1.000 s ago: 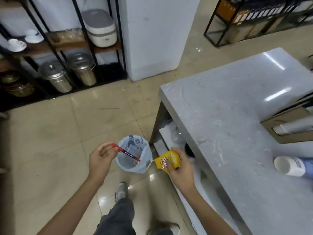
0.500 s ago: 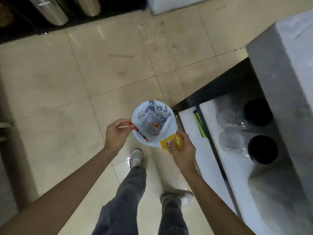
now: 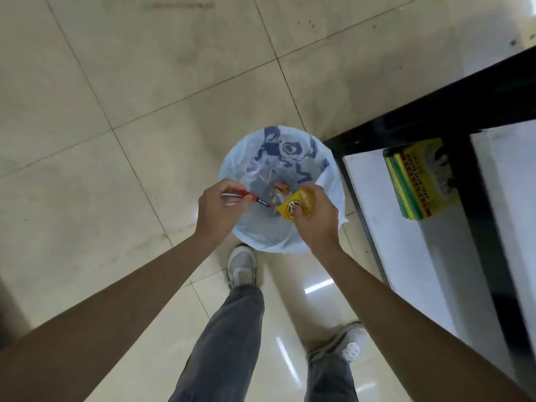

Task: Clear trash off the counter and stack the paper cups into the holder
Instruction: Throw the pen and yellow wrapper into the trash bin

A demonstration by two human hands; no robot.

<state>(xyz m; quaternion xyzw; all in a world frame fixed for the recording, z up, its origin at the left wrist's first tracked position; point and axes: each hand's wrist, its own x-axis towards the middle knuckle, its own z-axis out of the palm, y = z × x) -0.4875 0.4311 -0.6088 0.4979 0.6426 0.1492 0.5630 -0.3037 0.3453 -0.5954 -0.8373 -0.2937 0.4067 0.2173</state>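
Note:
A small bin lined with a pale blue printed bag (image 3: 255, 236) stands on the tiled floor beside the counter's black frame. My left hand (image 3: 220, 210) holds a thin red and black stick packet (image 3: 259, 200) over the bin's opening. Over the bin's right side, my right hand (image 3: 316, 216) grips a yellow wrapper (image 3: 295, 206) with a round logo. Some scraps lie at the bottom of the bag. No paper cups or cup holder show in this view.
The counter's black frame (image 3: 429, 111) and white lower shelf (image 3: 406, 256) run along the right. A yellow and green box (image 3: 417, 178) lies on that shelf. My legs and grey shoes stand just behind the bin. Beige floor tiles spread to the left.
The view has tilted down from the counter top to the bin. Both hands have moved in over the bin's opening, still holding the stick packet and the yellow wrapper.

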